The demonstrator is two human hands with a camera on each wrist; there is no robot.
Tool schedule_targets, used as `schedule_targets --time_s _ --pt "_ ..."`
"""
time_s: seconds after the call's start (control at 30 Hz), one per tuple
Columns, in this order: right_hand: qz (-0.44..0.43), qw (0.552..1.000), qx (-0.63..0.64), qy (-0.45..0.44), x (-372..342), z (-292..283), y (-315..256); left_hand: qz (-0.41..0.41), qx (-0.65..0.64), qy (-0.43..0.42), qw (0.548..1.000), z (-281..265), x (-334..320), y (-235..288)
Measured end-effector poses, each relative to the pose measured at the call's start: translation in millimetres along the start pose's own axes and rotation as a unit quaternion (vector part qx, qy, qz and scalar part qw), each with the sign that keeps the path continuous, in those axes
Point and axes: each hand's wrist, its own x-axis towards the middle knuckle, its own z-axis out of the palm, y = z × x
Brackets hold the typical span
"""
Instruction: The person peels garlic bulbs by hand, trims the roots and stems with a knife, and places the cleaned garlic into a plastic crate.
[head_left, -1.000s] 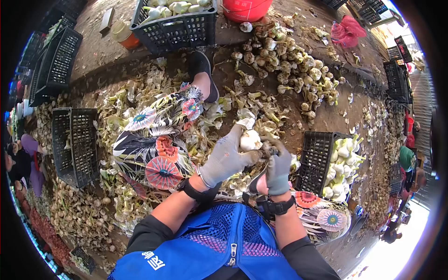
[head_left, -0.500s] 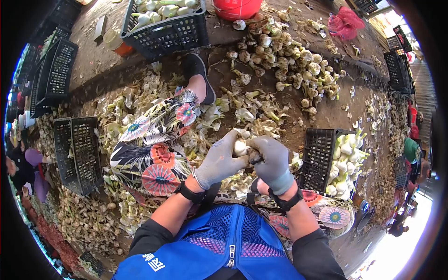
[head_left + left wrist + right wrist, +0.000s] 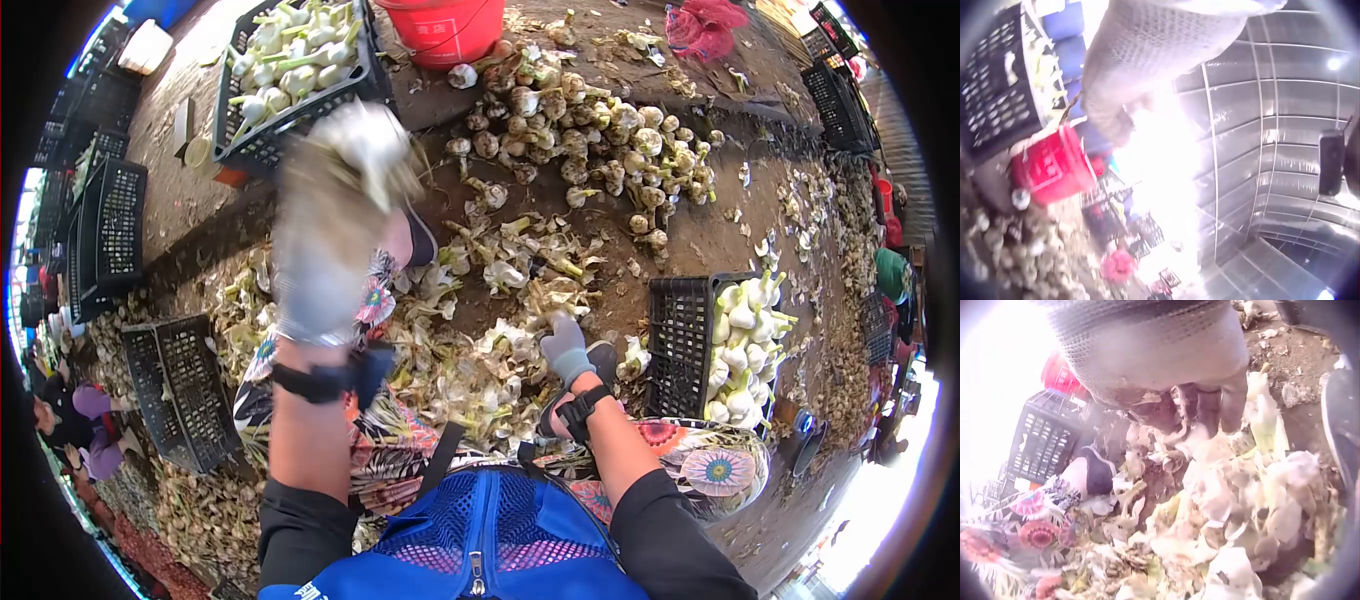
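Note:
My gloved left hand (image 3: 325,235), blurred by motion, grips a white garlic bulb (image 3: 365,140) with its stem, over the near edge of the black crate of garlic (image 3: 300,80) at upper left. In the left wrist view the glove (image 3: 1141,56) hides that bulb. Low over the heap of garlic peel (image 3: 1210,487), my gloved right hand (image 3: 567,350) hangs with its fingers bent downward. A scrap of garlic peel (image 3: 1179,409) shows between its thumb and fingers. Right of this hand stands another black crate (image 3: 680,345), filled with white garlic (image 3: 742,345).
Unpeeled garlic bulbs (image 3: 610,140) lie piled ahead. Beyond them are a red bucket (image 3: 445,30) and a red mesh bag (image 3: 703,28). A black crate (image 3: 180,390) stands at left, near another person (image 3: 95,430). Patterned trouser legs (image 3: 700,460) frame the peel heap.
Both hands were together on the garlic bulb in front of me. My left hand has carried it forward and left to the crate; my right hand has separated and stayed low over the peel.

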Motion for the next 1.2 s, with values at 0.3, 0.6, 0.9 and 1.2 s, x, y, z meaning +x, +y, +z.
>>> schedule_targets --time_s 0.3,0.6,0.9,1.2 --pt "-0.193 0.972 -0.123 0.055 163.5 -54.8 -97.1 -0.114 0.093 0.192 0.970 -21.0 -26.9 -60.2" --pt "-0.060 0.981 -0.150 -0.112 204.8 -13.2 -112.3 -0.295 0.050 0.221 0.928 -3.2 -81.3 -141.3" --pt "-0.328 0.939 0.093 0.036 30.7 -25.3 -134.1 -0.183 0.273 0.107 0.938 -6.2 -74.3 -155.2" --pt "-0.161 0.941 0.296 0.027 3.0 -37.1 -125.3 -0.080 0.228 0.047 0.969 23.4 -107.5 -120.3"
